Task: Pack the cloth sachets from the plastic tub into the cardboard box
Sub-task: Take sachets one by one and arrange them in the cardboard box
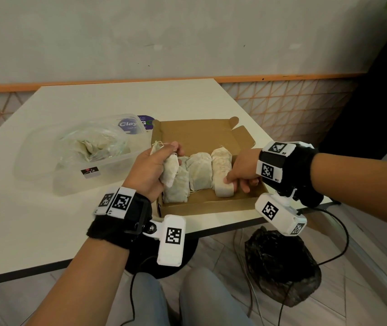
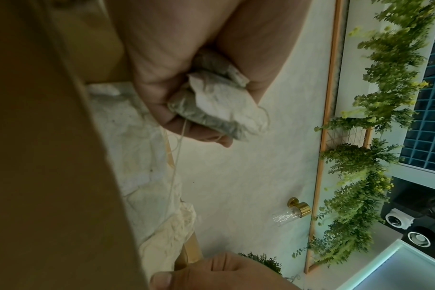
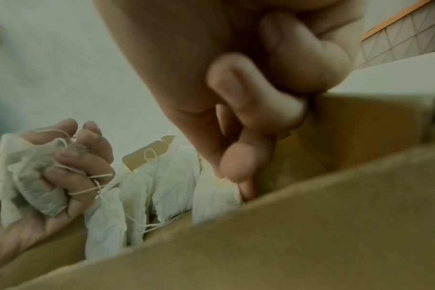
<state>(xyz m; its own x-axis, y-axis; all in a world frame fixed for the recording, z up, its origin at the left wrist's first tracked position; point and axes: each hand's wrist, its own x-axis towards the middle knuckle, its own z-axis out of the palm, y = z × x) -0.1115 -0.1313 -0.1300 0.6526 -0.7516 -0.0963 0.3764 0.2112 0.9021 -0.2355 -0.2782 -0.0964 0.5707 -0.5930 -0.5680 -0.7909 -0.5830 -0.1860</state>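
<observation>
The open cardboard box [image 1: 199, 137] sits on the white table, with three cloth sachets [image 1: 199, 172] lying side by side in it. Over the box's left end my left hand [image 1: 155, 165] grips a bunched sachet [image 1: 170, 170], its strings trailing. The left wrist view shows that sachet [image 2: 216, 104] squeezed in the fist. My right hand [image 1: 242, 172] is inside the box at the right, fingers curled, thumb and a fingertip pinching the near end of the rightmost sachet [image 1: 222, 172]. Left of the box stands the clear plastic tub [image 1: 46, 147], holding a bag of more sachets [image 1: 96, 144].
A purple printed lid [image 1: 144, 122] lies behind the tub. The table's near edge [image 1: 211, 231] runs just below the box. On the floor to the right are a black bag [image 1: 279, 267] and cables. A wall stands behind the table.
</observation>
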